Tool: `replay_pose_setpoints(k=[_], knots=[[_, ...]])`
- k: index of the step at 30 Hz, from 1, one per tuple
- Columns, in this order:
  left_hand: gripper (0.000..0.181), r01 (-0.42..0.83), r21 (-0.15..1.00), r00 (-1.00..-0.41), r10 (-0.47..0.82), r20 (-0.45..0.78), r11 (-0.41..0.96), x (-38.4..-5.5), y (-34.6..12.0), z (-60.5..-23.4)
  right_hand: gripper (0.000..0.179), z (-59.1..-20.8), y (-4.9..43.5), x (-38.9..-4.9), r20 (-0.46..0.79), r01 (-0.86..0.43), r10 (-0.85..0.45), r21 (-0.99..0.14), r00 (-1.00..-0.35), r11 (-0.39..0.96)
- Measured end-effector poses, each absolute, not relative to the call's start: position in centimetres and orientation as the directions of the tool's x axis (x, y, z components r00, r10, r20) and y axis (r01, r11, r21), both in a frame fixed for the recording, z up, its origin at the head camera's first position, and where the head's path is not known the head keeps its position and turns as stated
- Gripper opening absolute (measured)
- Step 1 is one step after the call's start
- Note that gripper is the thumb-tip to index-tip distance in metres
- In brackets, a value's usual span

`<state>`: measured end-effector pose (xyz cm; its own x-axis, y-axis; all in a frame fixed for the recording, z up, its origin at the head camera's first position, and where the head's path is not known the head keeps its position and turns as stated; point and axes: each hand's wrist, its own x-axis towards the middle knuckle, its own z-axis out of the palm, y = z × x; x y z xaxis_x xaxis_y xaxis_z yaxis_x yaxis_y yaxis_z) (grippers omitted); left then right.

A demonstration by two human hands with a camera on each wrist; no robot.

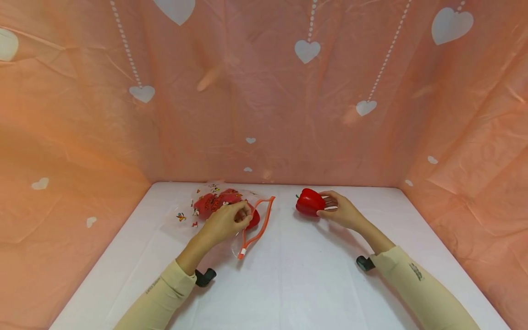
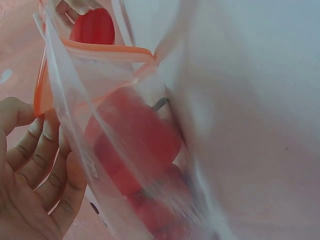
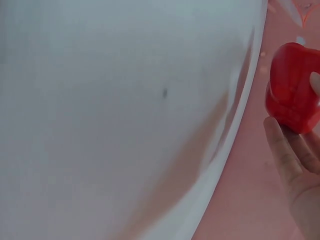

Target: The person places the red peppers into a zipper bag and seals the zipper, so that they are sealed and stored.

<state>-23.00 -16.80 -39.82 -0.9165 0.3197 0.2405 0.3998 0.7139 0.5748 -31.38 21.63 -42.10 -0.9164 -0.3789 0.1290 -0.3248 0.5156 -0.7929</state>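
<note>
A red bell pepper (image 1: 310, 202) with a green stem is held just above the white table by my right hand (image 1: 344, 213), its fingers and thumb on the pepper's blunt end. The right wrist view shows the same pepper (image 3: 292, 90) at its right edge. To the left lies a clear printed zip bag (image 1: 181, 216) with an orange zip edge (image 1: 267, 224). My left hand (image 1: 224, 222) pinches that edge between thumb and fingers, and the bag's mouth gapes toward the right. Inside the bag are several red peppers, one with its stem showing (image 2: 132, 135).
The white table (image 1: 305, 284) ends at orange-pink curtains (image 1: 280, 114) with white hearts, behind and at both sides. Black wrist camera mounts (image 1: 205, 277) hang under both forearms, close to the tabletop.
</note>
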Motion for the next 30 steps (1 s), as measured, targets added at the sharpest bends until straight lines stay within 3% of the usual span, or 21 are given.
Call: replay_pose_setpoints(k=[17,30], knots=[[0.009,0.396,0.582,-0.918,0.318,0.237,0.710,-23.0,-16.9,-39.8,0.061,-42.7,18.7,-29.7,0.156,-0.390,-0.483,-0.813,-0.861,0.432],[0.008,0.390,0.589,-0.920,0.319,0.226,0.708,-23.0,-16.8,-39.7,0.062,-42.6,16.2,-29.0,0.115,-0.388,-0.520,-0.802,-0.846,0.453]])
